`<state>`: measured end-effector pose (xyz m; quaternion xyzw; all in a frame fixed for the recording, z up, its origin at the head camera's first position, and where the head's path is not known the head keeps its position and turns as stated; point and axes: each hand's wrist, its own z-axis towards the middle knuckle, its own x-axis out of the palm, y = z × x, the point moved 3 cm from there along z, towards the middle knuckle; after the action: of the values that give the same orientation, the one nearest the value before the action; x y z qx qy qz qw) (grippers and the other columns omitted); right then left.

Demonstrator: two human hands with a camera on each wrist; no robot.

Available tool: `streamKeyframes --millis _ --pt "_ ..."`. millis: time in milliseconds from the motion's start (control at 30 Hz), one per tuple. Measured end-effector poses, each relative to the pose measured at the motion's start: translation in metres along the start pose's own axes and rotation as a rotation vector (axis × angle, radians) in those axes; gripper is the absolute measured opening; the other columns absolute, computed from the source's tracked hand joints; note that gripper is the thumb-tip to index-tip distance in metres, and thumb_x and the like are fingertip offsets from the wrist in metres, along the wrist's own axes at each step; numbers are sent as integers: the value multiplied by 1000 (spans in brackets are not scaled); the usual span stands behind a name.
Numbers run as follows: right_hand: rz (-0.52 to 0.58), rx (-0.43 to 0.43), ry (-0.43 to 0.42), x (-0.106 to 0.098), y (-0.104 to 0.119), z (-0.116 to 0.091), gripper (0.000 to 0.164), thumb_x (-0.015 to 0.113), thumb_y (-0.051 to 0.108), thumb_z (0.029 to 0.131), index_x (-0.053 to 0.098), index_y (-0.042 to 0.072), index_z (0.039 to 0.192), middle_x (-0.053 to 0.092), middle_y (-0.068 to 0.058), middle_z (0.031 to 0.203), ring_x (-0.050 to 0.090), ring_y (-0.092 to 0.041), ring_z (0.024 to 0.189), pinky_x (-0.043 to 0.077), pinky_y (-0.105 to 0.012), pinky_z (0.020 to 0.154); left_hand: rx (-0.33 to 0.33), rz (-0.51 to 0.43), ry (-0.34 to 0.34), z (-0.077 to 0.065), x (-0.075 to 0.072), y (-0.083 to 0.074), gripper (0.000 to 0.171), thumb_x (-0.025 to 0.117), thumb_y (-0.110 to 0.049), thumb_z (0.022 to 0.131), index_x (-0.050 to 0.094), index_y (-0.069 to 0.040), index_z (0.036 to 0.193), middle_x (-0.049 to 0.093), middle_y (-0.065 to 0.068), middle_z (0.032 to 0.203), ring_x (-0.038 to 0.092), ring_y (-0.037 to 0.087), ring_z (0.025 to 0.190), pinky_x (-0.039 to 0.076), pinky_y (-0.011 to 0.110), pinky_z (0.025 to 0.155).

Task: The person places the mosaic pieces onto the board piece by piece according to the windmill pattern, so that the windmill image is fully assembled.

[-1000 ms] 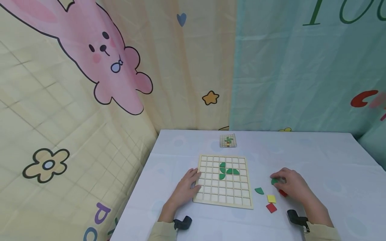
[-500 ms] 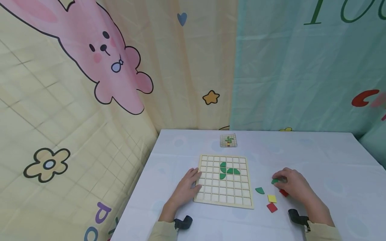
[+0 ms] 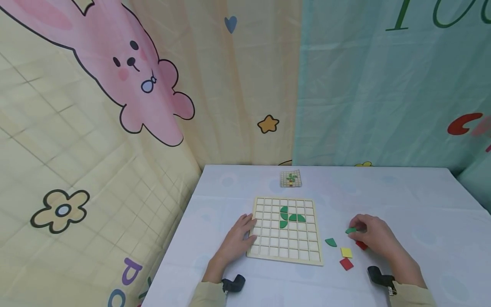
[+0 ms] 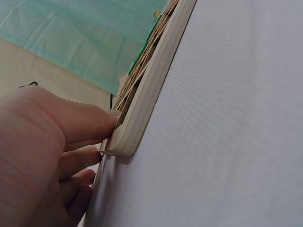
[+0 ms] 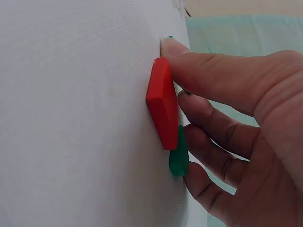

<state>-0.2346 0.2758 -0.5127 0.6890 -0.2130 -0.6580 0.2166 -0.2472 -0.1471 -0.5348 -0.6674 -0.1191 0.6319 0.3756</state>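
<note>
On the white cloth-covered table (image 3: 215, 192), just to the right of a flat, cream, square grid board (image 3: 274, 242) that looks like wood, the right hand (image 3: 373, 233) pinches a small, flat, green piece with a round edge (image 3: 350, 230). Its thumb and finger are nearly together, with only that thin piece between them. I can't tell if the piece touches the cloth. It looks like painted wood or plastic, so it should be light, stiff and hard to break. It may be a bit slippery, because it is smooth and thin. The edges seem the best place to hold it, thumb on one side and finger on the other. A red, flat, four-sided piece (image 5: 163, 104) lies under the hand and could get bumped, and another green piece (image 5: 179, 158) shows beside it. Nearby lie a loose green quarter-round piece (image 3: 331, 242), a flat yellow square (image 3: 346, 253) and a flat red square (image 3: 346, 264). The left hand (image 3: 235, 238) has its fingers loose and spread, touching the board's left edge without lifting it. Pressing there should help stop the board sliding. Five green quarter-round pieces (image 3: 293, 218) sit in its squares.
</note>
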Motion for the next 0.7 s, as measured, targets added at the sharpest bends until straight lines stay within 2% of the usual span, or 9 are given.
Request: streamKeyframes --millis 233,433,700 --pt "20 33 10 -1 -1 -1 30 86 17 81 71 8 105 65 -6 95 55 -27 89 57 -38 73 -2 -3 2 0 0 0 54 64 -21 98 50 -9 149 34 6 161 19 27 152 24 53 119" --pt "30 17 14 -4 1 -2 24 83 13 83 75 8 105 66 -4 93 55 -26 88 54 -32 69 5 -7 3 0 0 0 54 64 -21 99 49 -8 149 33 5 162 18 27 152 23 52 119" --pt "15 15 38 -5 5 -3 21 82 16 85 77 7 104 63 -1 84 52 -23 81 50 -32 64 14 -1 6 0 0 1 54 64 -21 99 49 -8 149 33 5 161 19 27 152 23 51 119"
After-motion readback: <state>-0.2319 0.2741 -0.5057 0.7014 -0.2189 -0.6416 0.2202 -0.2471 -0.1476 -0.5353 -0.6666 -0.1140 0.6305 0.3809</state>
